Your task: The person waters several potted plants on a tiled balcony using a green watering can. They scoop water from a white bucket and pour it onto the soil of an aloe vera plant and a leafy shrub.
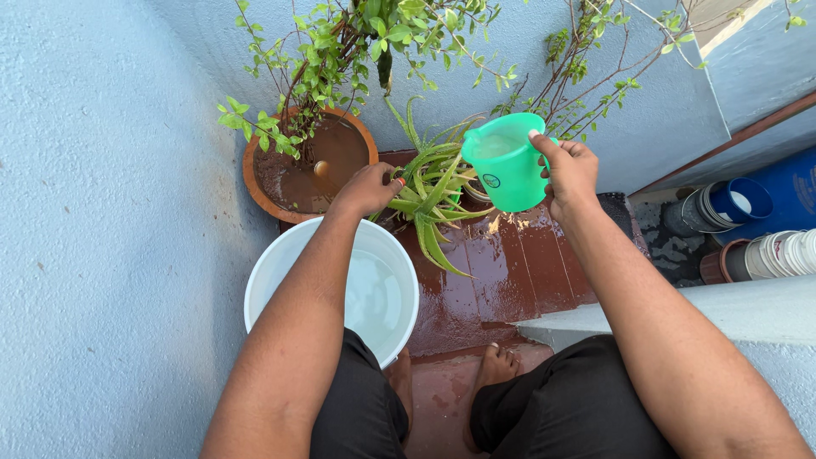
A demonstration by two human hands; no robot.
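While right hand (pixel 568 170) fingers grip green mug (pixel 507 161) | left hand (pixel 367 189) curled, seemingly parting aloe (pixel 432 197)

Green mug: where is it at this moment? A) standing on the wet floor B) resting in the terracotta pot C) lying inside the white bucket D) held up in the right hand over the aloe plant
D: the right hand holds the green mug above the aloe plant.
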